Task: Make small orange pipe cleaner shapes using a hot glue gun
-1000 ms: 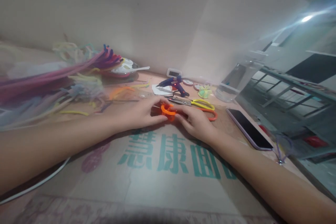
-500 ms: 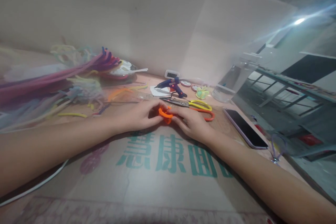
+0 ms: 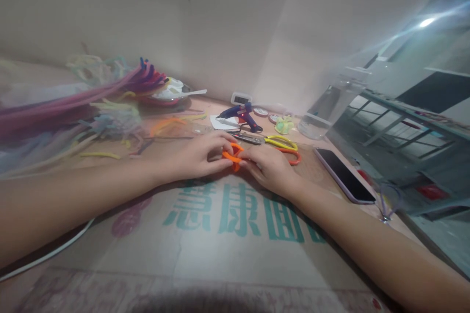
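Between my two hands is a bright orange pipe cleaner (image 3: pixel 232 157), bent into small loops. My left hand (image 3: pixel 200 156) pinches its left side, fingers curled round it. From the other side, my right hand (image 3: pixel 267 166) grips the right end between thumb and fingertips. Just beyond the hands lie scissors (image 3: pixel 257 139) with one yellow and one orange handle. Behind them a dark blue glue gun (image 3: pixel 242 115) with a small red light rests by a white paper (image 3: pixel 220 123).
Bundled coloured pipe cleaners (image 3: pixel 73 102) spread over the left side. A phone (image 3: pixel 344 176) lies at the right, near a clear plastic container (image 3: pixel 316 124). A yellow-green flower shape (image 3: pixel 284 124) and a small digital timer (image 3: pixel 241 98) stand at the back. A white cable (image 3: pixel 51 257) runs front left.
The orange loops have opened out a little and turned between my fingers. Both hands keep their hold in nearly the same place; the view has shifted slightly.
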The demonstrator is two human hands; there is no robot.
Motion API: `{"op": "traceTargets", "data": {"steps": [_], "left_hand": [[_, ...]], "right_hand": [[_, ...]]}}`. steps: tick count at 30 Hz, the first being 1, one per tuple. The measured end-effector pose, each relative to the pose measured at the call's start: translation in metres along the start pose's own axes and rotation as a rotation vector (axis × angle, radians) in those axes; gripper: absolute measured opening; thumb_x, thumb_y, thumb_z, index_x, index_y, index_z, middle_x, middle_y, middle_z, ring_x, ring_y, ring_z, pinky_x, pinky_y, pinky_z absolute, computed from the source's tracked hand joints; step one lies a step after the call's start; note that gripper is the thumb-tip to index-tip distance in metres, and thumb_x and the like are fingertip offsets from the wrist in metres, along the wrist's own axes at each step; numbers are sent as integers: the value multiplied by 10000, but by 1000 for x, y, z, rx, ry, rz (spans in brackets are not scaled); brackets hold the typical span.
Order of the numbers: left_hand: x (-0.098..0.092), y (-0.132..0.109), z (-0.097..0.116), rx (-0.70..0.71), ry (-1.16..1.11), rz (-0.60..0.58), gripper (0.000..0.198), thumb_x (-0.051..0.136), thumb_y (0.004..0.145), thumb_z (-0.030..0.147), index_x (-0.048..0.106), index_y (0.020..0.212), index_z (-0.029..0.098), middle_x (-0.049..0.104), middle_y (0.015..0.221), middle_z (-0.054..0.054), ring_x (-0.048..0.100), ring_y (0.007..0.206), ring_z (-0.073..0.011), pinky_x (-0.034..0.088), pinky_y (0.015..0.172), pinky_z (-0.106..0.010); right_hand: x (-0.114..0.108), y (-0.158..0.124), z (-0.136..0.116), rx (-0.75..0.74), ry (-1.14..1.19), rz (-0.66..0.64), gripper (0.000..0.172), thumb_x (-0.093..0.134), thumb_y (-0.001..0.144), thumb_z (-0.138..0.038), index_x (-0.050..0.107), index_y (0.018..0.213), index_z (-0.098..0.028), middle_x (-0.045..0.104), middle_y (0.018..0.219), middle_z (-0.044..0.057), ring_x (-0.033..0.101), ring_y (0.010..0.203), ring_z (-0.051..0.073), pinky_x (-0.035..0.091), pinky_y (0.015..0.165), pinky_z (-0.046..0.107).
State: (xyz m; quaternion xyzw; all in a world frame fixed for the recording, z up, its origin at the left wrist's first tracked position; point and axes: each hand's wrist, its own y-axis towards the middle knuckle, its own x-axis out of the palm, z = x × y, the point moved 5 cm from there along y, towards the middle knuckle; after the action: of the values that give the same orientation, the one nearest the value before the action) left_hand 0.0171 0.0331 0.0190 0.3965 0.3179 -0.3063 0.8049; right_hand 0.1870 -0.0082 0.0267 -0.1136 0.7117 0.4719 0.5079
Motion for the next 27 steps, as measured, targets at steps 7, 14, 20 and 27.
{"op": "traceTargets", "data": {"steps": [7,14,20,27], "left_hand": [[0,-7,15,70,182,71,216,554,982,381,691,1033,222,603,1361,-93,577,1262,-248,451,1080,-407],[0,-6,14,24,184,78,202,577,955,369,680,1001,202,615,1342,-101,590,1250,-258,464,1075,-416],[1,-3,16,49,125,62,163,545,953,280,677,910,195,645,1253,-94,620,1170,-234,485,1022,-393],[-1,0,15,11,51,75,158,536,930,240,675,884,183,655,1147,-90,638,1067,-216,506,942,-371]], "right_hand": [[-3,-1,-7,-119,-105,95,213,496,1039,-254,690,1013,-170,781,871,70,694,771,177,494,712,302],[-6,0,-11,-159,-114,130,195,500,1040,-251,674,1005,-171,771,839,64,687,731,161,477,674,287],[-2,0,-8,-116,-119,77,222,511,1039,-292,686,1025,-156,767,850,77,683,749,178,468,686,303],[2,2,0,-35,-51,-30,275,466,1057,-308,691,1100,-156,770,892,85,678,776,189,466,717,314]]}}
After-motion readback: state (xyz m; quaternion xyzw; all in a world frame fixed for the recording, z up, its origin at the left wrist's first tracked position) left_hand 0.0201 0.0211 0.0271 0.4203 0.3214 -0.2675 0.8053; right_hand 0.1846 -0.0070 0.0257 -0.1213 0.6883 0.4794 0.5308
